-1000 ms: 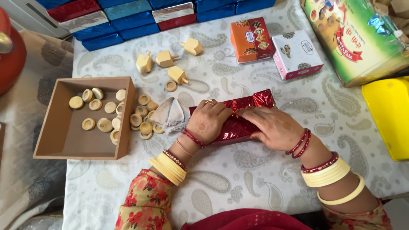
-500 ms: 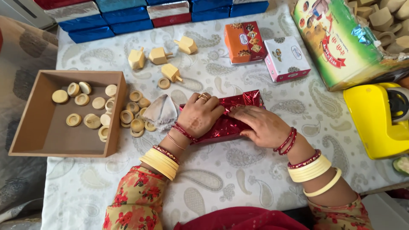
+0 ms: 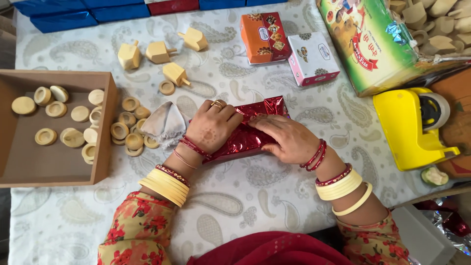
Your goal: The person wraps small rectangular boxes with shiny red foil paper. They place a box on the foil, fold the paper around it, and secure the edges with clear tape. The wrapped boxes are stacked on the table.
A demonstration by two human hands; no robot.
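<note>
A box wrapped in shiny red foil (image 3: 255, 135) lies on the paisley tablecloth (image 3: 245, 196) in the middle of the view. My left hand (image 3: 212, 126) rests palm down on its left end, fingers pressing the foil. My right hand (image 3: 284, 138) lies flat on the right part, fingers pointing left and holding the foil fold down. Both wrists carry yellow and red bangles. A crumpled grey cloth (image 3: 164, 123) sits just left of my left hand.
A brown cardboard tray (image 3: 105, 147) with several round wooden discs stands at the left, more discs (image 3: 128, 132) beside it. Wooden pieces (image 3: 159, 51) lie behind. An orange box (image 3: 265, 37), a pink-white box (image 3: 312, 59), a green carton (image 3: 373, 44) and a yellow tape dispenser (image 3: 409, 127) are at the right.
Both hands have stayed on the red foil box, the right hand's fingers sliding along the fold. The view has shifted, bringing the tape dispenser into sight at the right.
</note>
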